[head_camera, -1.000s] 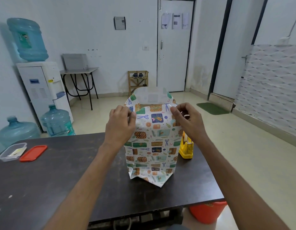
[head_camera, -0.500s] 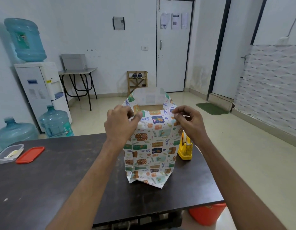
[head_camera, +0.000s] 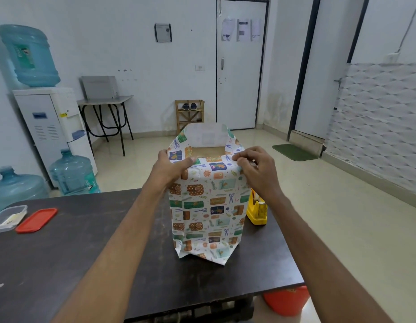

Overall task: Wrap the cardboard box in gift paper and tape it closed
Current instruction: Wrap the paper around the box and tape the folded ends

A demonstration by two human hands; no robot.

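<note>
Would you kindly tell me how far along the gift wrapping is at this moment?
Done: paper covers the sides of the box, which stands on the table. In hand: the left hand and right hand hold the paper's near top corners, apparently folding it over. Left: the top is open with bare cardboard showing, the far flap stands up, and the tape dispenser sits untouched beside it.

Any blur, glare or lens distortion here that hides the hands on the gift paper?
Head view: left hand, right hand and gift paper are sharp; light soft and even, no glare; the wide lens tilts the black door frame at right.
</note>
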